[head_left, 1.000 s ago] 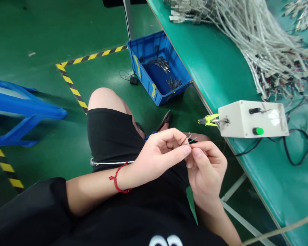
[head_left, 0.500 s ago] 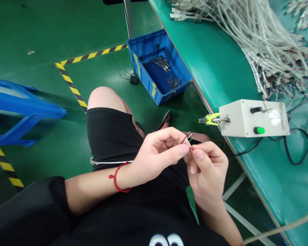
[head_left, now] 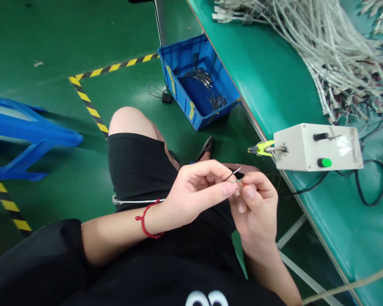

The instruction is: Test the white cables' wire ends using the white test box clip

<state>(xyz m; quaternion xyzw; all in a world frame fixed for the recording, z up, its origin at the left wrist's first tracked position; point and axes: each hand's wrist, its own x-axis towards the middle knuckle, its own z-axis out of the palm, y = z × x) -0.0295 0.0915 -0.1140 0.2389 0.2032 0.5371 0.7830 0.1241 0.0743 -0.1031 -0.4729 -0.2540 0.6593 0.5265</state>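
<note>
My left hand [head_left: 199, 189] is closed in a pinch on a thin cable [head_left: 130, 202], whose silvery length runs under the wrist across the lap to a connector at its far end. Past the left fingertips fan out fine wires: black and white ones [head_left: 233, 172] point up and right, and a green wire [head_left: 236, 181] stretches toward my right hand [head_left: 257, 204]. Thumb and forefinger of the right hand are pinched at the tip of the green wire. A reddish wire also shows faintly between the fingertips; where it ends is hidden.
On the green table [head_left: 268, 76] lies a large bundle of clear-sheathed cables [head_left: 306, 38]. A white box [head_left: 319, 146] with a green knob and yellow-handled clamp stands at its edge. A blue bin [head_left: 198, 121] with cables sits on the floor; a blue stool [head_left: 35, 131] is left.
My right hand has shifted slightly left, and its pinch has gone from the reddish wire to the green one. The green wire now bends toward the right fingertips. The left hand barely moved.
</note>
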